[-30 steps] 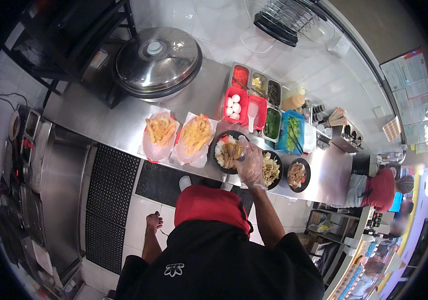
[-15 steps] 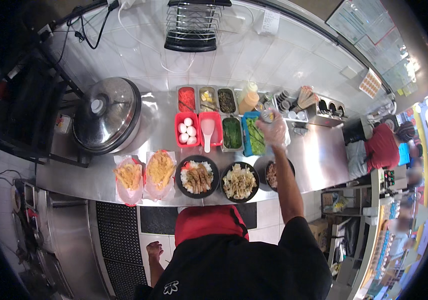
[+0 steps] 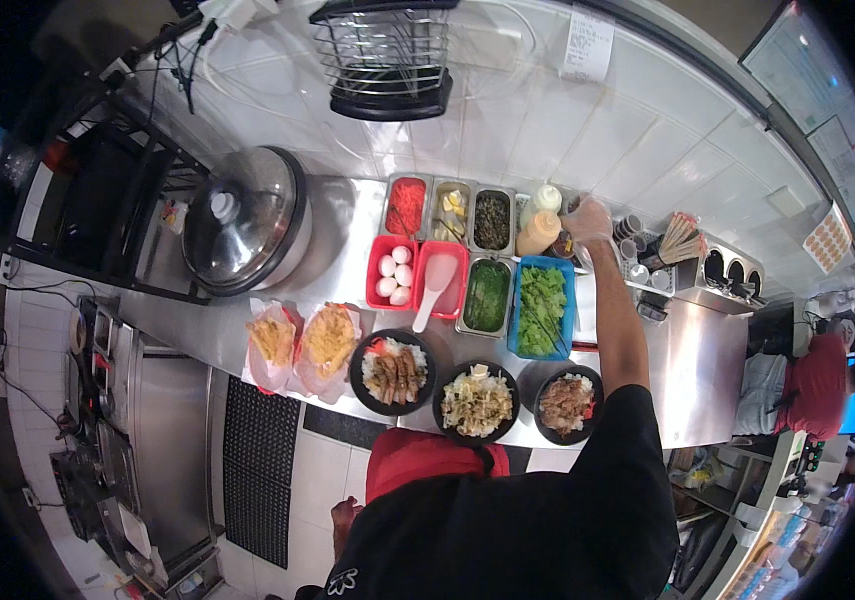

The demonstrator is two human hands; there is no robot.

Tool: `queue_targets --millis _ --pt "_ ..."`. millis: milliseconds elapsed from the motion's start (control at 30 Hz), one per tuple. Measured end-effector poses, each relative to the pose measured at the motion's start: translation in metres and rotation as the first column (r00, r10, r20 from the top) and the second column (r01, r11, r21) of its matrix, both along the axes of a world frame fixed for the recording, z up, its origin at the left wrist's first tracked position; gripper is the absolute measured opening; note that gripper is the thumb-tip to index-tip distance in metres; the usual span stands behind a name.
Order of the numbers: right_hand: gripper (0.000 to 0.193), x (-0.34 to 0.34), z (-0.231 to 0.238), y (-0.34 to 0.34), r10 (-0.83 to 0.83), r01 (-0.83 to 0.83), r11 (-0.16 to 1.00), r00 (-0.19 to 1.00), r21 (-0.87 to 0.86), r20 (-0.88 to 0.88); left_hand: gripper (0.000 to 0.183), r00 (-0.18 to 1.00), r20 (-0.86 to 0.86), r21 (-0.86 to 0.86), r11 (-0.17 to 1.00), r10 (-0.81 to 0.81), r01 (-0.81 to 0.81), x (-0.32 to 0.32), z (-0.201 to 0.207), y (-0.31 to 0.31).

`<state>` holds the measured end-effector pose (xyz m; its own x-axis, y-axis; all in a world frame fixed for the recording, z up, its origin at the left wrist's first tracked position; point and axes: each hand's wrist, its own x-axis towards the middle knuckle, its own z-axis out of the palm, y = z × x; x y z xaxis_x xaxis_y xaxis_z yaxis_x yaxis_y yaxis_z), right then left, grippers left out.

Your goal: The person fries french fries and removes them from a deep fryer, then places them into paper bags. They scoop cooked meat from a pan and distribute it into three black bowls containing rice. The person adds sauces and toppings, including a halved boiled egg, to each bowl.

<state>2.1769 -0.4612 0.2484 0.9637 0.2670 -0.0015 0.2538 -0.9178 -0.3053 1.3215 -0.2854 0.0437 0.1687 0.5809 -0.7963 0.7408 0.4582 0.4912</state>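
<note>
My right hand (image 3: pixel 593 219), in a clear plastic glove, reaches to the back of the counter beside two squeeze bottles, one orange (image 3: pixel 540 233) and one whitish (image 3: pixel 545 202). Its fingers curl round something small that I cannot make out. A dark-topped jar (image 3: pixel 564 245) stands just by it. Low at my side hangs my left hand (image 3: pixel 346 514), partly hidden by my body, its fingers unclear. Along the front edge sit three black bowls: sliced meat on rice (image 3: pixel 395 375), a shredded pale topping (image 3: pixel 478 402), and browned meat with rice (image 3: pixel 567 404). Lettuce (image 3: pixel 544 305) fills a blue tub.
Two paper-lined baskets of fried food (image 3: pixel 332 340) stand left of the bowls, before a large rice cooker (image 3: pixel 245 222). Red tubs hold eggs (image 3: pixel 396 275) and a rice paddle (image 3: pixel 435 290). Steel pans hold toppings. A cup-and-skewer rack (image 3: pixel 683 240) is at right; a person in red (image 3: pixel 813 390) is beyond.
My right hand has moved from above the lettuce, where it held a small container, back to beside the squeeze bottles. The right bowl is now uncovered. The view has shifted.
</note>
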Motion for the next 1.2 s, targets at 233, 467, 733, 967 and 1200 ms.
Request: queue_targets --millis 233,467,733,967,1200 --pt "0.047 0.016 -0.026 -0.009 0.174 -0.214 0.94 0.971 -0.265 -0.165 0.032 0.977 -0.203 -0.065 0.996 -0.073 0.061 -0.013 0.022 -0.065" --pt "0.057 -0.003 0.03 -0.05 0.144 -0.141 0.988 0.989 -0.065 0.04 0.04 0.958 -0.237 -0.074 0.986 -0.164 0.151 0.019 0.028 -0.036" --pt "0.038 -0.114 0.118 -0.042 0.071 -0.094 0.9 0.995 0.425 0.07 0.07 0.875 -0.435 0.051 0.965 -0.21 0.257 0.088 0.026 0.099" --pt "0.026 -0.22 0.078 0.084 0.341 -0.151 0.742 0.924 0.653 -0.175 0.079 0.876 -0.456 0.409 0.836 -0.16 0.365 0.125 0.062 0.201" --pt "0.02 -0.261 -0.027 0.257 0.532 -0.533 0.845 0.833 0.038 -0.151 0.048 0.97 -0.197 0.772 0.587 -0.143 0.243 0.142 0.139 0.255"
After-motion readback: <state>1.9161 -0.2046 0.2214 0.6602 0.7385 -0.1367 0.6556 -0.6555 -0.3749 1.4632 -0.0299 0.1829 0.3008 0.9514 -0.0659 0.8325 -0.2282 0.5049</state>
